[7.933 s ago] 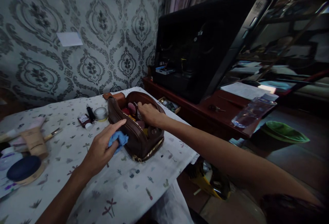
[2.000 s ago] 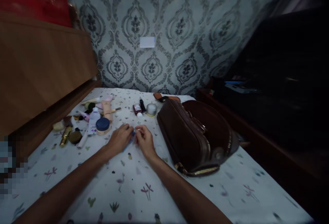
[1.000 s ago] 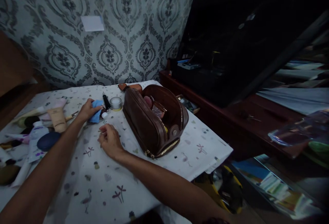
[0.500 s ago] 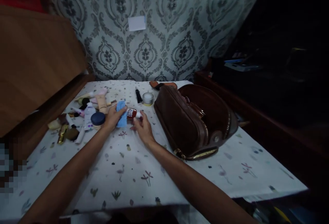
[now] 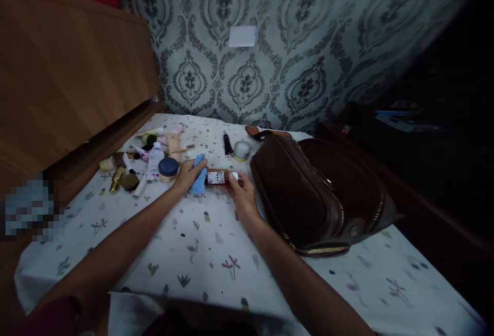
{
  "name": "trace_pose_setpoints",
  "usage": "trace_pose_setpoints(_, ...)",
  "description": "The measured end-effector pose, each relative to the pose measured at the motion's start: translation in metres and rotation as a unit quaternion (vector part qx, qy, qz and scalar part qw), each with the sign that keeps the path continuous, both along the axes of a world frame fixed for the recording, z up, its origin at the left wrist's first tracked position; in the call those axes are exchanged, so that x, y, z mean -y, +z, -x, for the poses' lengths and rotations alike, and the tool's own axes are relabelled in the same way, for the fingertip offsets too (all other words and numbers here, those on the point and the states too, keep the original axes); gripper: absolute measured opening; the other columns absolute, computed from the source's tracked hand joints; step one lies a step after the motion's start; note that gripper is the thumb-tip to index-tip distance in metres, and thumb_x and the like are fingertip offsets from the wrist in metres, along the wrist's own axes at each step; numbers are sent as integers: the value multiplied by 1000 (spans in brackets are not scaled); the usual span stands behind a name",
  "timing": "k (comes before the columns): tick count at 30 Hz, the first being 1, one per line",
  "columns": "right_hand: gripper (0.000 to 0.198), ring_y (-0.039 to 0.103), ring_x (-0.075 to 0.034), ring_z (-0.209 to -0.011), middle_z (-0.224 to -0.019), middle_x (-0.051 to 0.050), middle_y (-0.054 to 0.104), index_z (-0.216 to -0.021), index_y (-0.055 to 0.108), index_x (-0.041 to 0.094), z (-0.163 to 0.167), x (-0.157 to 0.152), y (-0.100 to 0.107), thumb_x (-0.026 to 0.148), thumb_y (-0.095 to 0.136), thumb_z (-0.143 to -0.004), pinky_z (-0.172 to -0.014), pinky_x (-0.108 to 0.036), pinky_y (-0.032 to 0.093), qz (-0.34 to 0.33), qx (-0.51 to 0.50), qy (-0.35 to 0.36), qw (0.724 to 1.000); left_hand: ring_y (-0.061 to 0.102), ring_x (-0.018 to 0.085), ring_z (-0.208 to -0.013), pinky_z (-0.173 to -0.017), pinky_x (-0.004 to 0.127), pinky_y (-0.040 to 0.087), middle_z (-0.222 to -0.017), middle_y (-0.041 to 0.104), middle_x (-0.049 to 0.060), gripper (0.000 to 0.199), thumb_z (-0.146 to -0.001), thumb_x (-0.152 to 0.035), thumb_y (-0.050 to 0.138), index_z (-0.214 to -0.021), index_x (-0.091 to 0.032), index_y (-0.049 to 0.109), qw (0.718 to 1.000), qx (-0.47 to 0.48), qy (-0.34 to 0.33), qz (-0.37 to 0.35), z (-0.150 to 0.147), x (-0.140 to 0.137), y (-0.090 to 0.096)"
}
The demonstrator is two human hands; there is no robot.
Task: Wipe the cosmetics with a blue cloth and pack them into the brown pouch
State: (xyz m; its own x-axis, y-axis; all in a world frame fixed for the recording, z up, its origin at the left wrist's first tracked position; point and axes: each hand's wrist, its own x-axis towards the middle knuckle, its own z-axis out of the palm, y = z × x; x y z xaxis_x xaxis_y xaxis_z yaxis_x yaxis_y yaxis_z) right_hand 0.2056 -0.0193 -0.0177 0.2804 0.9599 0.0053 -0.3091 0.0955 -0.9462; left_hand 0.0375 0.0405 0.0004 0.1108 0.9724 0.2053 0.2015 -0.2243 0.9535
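A small amber bottle (image 5: 216,177) with a printed label and a white cap lies sideways between my two hands. My left hand (image 5: 187,175) is closed around a light blue cloth (image 5: 198,175), which touches the bottle's base end. At the cap end, the fingers of my right hand (image 5: 243,192) grip the bottle. Just left of my left hand stands a jar with a dark blue lid (image 5: 168,167). The open brown leather bag (image 5: 297,197) sits to the right of my right hand.
Tubes and brushes cluster at the left, among them a beige tube (image 5: 174,145), a clear bottle (image 5: 155,161) and a gold tube (image 5: 117,179). Behind my hands are a black tube (image 5: 227,143) and a clear jar (image 5: 242,151). A wooden cabinet (image 5: 77,63) borders the patterned tablecloth (image 5: 165,253).
The view has swung left, so everything appears further right. The bottle has turned, its label now facing me, and more of it shows between the cloth and my right hand.
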Motion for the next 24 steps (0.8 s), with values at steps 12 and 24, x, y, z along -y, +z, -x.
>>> trace_pose_setpoints(12, 50, 63, -17, -77, -98, -4, 68, -118, 66, 21, -7, 6, 7, 52, 67, -79, -70, -30, 53, -26, 92, 8, 995, 40, 11, -55, -52, 24, 35, -55, 39, -6, 45, -73, -53, 70, -58, -20, 44, 996, -19, -84, -32, -3, 12, 14)
trace_pose_setpoints(24, 47, 65, -19, -86, -103, -6, 67, -116, 62, 20, -8, 5, 6, 48, 69, -79, -77, -33, 54, -35, 62, 29, 997, 48, 15, -69, -65, 26, 37, -70, 49, -3, 32, -93, -48, 44, -87, -19, 57, 989, -64, -90, -102, -6, 16, 15)
